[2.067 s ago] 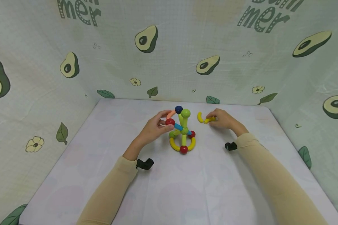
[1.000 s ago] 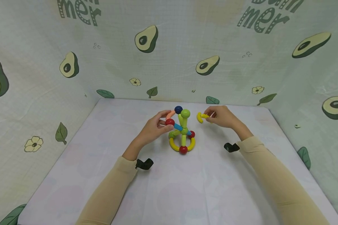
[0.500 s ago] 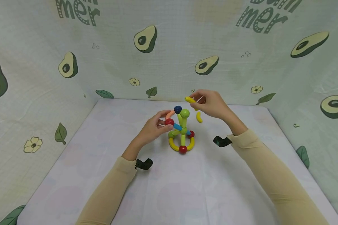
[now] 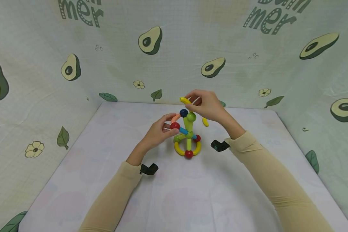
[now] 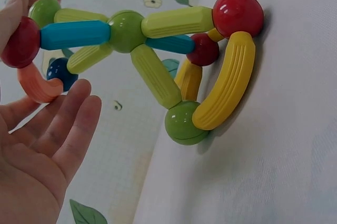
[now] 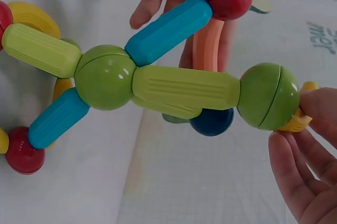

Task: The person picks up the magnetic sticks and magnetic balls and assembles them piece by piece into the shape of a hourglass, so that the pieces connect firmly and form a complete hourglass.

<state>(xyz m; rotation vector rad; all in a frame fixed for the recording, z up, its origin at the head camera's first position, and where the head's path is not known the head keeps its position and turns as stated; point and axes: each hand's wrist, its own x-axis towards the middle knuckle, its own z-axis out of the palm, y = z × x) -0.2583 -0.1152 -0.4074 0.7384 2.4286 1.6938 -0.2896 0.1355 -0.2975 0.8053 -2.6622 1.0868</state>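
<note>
A toy frame of magnetic sticks and balls stands upright on the table, with a green hub ball [image 5: 126, 31] at its middle. My left hand [image 4: 159, 132] grips the red ball [image 4: 175, 125] on its left side, thumb on the ball and fingers behind, near the coral curved stick [image 5: 39, 86]. That stick joins the red ball to a dark blue ball [image 4: 184, 113]. Above the frame, my right hand [image 4: 207, 103] pinches a yellow curved stick [image 4: 185, 100]. In the right wrist view, this stick sits against the top green ball [image 6: 268, 96]; whether it is attached I cannot tell.
Another yellow curved stick [image 4: 205, 122] lies on the white table [image 4: 185, 193], behind and right of the frame. The frame's base is a ring of yellow curved sticks [image 5: 231, 84] and balls. Fabric printed with avocados [image 4: 150, 40] surrounds the table's back and sides.
My right hand has lifted one yellow curved stick from the table and carried it left to the top green ball. My left hand keeps its grip on the frame, nearly still.
</note>
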